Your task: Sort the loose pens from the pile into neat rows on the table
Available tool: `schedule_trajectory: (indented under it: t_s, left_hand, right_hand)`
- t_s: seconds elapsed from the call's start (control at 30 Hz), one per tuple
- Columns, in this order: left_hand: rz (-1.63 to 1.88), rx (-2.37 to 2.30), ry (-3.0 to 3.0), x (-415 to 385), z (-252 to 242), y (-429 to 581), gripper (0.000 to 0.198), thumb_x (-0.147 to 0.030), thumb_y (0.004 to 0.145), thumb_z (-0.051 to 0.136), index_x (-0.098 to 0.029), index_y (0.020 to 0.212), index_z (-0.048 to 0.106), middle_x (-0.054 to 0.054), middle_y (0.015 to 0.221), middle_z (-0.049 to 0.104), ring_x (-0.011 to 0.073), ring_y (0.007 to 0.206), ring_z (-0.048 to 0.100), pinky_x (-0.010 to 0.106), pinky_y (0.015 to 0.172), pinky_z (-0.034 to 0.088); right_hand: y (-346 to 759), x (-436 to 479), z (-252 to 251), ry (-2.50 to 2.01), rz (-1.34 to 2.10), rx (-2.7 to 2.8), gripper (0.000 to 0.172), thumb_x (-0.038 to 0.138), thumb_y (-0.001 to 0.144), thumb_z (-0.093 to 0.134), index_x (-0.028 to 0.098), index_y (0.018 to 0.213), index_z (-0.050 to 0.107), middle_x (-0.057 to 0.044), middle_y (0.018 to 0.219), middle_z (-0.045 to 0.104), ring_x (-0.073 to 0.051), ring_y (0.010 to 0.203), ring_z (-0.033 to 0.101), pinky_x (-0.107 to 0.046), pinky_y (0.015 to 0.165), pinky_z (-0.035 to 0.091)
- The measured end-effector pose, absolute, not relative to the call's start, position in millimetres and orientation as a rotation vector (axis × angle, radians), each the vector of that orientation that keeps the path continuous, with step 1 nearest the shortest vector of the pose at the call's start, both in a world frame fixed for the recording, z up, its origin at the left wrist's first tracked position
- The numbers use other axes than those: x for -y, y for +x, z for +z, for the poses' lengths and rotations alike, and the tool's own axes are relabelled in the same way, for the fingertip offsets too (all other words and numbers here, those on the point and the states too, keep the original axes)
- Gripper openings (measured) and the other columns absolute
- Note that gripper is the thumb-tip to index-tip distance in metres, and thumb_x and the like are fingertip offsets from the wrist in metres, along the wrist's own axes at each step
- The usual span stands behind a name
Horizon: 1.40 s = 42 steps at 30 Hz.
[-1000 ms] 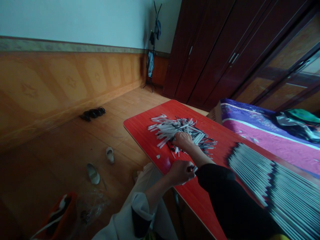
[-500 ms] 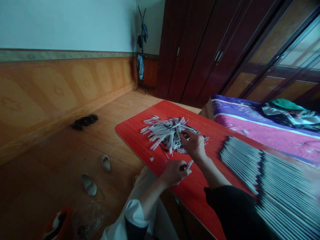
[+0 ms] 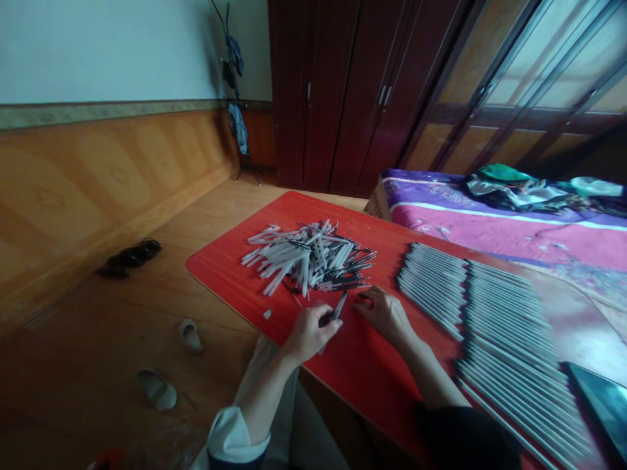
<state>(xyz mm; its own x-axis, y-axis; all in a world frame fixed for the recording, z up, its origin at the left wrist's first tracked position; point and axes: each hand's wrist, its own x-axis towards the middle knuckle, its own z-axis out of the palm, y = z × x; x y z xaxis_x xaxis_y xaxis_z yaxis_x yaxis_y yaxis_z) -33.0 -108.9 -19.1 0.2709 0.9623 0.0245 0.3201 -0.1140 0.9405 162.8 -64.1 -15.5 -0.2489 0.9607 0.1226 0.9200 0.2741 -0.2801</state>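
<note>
My left hand [image 3: 309,334] is closed round a pen [image 3: 339,305] with a pale barrel and a dark end, which points up and away between thumb and fingers. My right hand [image 3: 386,314] rests low over the red table [image 3: 362,359], just right of it and by the near edge of a loose pile. Its fingers are curled in, and what they pinch, if anything, is hidden. The pile [image 3: 287,258] holds many white tubes like pen barrels, mixed with thin dark sticks, mostly on its right side.
Right of my hands, pale pens [image 3: 434,284] with black ends lie in neat rows, and a second group of pens [image 3: 509,320] sits beside them. A dark flat device [image 3: 597,398] is at the right edge. A white scrap [image 3: 267,314] lies near the table's left edge. Behind stands a bed [image 3: 490,225].
My right hand has drawn back from the top of the pile to the table at its near side. The pen in my left hand now points more upright. The view has swung right.
</note>
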Motion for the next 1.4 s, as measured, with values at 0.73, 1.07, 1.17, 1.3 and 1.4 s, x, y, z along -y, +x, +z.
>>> schedule_trajectory:
  t_s: [0.73,1.07,1.17,1.3,1.4]
  left_hand:
    - [1.485,-1.049,0.741,98,-39,-38,0.034,-0.039,0.070,0.068,-0.016,0.091,0.054,0.002,0.080,0.063,0.0132,0.067,0.062,0.021,0.053,0.048]
    - [1.508,-1.001,0.766,97,-41,-36,0.026,-0.033,0.074,0.066,-0.015,0.089,0.054,0.003,0.080,0.067,0.0145,0.071,0.065,0.025,0.061,0.051]
    - [1.493,-1.018,0.777,98,-39,-36,0.028,-0.034,0.073,0.067,-0.015,0.089,0.054,0.003,0.080,0.066,0.0154,0.072,0.065,0.025,0.060,0.051]
    - [1.489,-1.017,0.782,98,-38,-35,0.028,-0.033,0.072,0.068,-0.015,0.088,0.055,0.002,0.078,0.065,0.0142,0.069,0.063,0.024,0.058,0.051]
    - [1.495,-1.019,0.786,98,-39,-34,0.026,-0.032,0.072,0.068,-0.015,0.087,0.056,0.001,0.076,0.064,0.0132,0.067,0.063,0.022,0.056,0.049]
  right_hand:
    - [145,77,-16,-1.103,1.651,1.081,0.033,0.035,0.058,0.071,0.012,0.082,0.068,0.000,0.061,0.064,-0.008,0.046,0.052,-0.021,0.047,0.042]
    - [134,81,-16,-1.135,1.628,1.157,0.027,0.035,0.063,0.066,0.013,0.078,0.065,0.004,0.053,0.058,-0.007,0.040,0.050,-0.019,0.037,0.040]
    - [135,80,-18,-1.161,1.619,1.199,0.030,0.036,0.063,0.066,0.012,0.080,0.065,0.002,0.054,0.060,-0.007,0.040,0.050,-0.019,0.038,0.041]
    - [134,80,-21,-1.169,1.620,1.253,0.034,0.037,0.062,0.067,0.011,0.083,0.066,0.002,0.054,0.059,-0.007,0.040,0.049,-0.019,0.037,0.039]
    - [132,81,-22,-1.153,1.634,1.259,0.034,0.038,0.062,0.067,0.011,0.082,0.066,0.002,0.054,0.059,-0.007,0.040,0.050,-0.019,0.038,0.040]
